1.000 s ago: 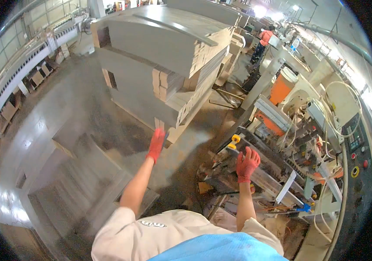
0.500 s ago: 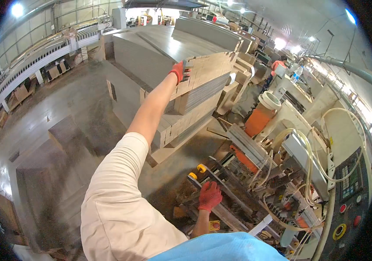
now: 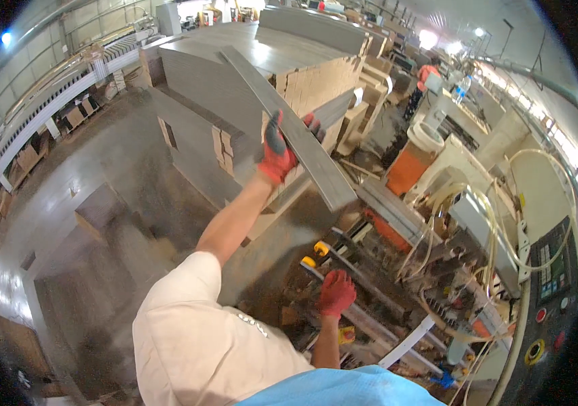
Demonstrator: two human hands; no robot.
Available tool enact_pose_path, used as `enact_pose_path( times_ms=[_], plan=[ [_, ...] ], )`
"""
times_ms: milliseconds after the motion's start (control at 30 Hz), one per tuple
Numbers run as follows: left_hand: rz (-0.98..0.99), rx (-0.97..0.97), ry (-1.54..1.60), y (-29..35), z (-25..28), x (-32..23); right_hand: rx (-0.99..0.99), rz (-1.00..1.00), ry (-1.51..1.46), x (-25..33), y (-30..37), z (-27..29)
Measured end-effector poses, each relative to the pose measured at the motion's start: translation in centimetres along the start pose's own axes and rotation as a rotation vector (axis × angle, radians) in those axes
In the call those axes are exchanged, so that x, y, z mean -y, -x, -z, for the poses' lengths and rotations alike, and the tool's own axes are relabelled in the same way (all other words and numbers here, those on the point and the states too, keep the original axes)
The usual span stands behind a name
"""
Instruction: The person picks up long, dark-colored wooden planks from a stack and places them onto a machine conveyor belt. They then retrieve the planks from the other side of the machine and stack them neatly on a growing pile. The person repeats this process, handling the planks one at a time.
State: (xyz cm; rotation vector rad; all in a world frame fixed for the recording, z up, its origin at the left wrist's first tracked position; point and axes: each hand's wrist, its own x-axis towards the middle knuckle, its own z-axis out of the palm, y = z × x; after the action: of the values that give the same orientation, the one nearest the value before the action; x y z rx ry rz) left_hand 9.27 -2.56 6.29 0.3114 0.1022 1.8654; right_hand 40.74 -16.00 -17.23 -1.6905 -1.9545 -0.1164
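Note:
My left hand (image 3: 281,150), in a red glove with dark fingers, grips a long narrow grey board (image 3: 302,152) near its middle. The board slants from upper left to lower right, its near end out over the aisle. Behind it stands a tall stack of grey panels (image 3: 214,74) with pale brown edges. My right hand (image 3: 337,292), in a red glove, is over the dark metal rails (image 3: 370,323) of a machine at the lower right. Its fingertips are hidden, so I cannot tell whether they grip the rail.
Yellow rollers (image 3: 316,254) cap the rail ends. At right are a control panel (image 3: 551,271), looping pale hoses (image 3: 448,196) and an orange machine part (image 3: 407,166). A person (image 3: 424,78) stands farther back. Another stack of boards (image 3: 93,284) is at left, blurred.
My left hand has drawn a narrow board off the top of the stack, bringing it nearer and turning it. My right hand stays at the rails. The view has shifted slightly.

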Motion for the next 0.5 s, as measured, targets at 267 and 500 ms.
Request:
enact_pose_path(
  times_ms=[267,500],
  plan=[
    [0.102,-0.036,-0.379,2.5,11.3,-1.0,0.125,-0.196,-0.538,-0.1,-0.4,-0.1],
    [-0.582,-0.237,-1.679,12.4,19.3,-3.2,-0.099,-0.116,-1.210,2.7,-4.2,7.5]
  ],
)
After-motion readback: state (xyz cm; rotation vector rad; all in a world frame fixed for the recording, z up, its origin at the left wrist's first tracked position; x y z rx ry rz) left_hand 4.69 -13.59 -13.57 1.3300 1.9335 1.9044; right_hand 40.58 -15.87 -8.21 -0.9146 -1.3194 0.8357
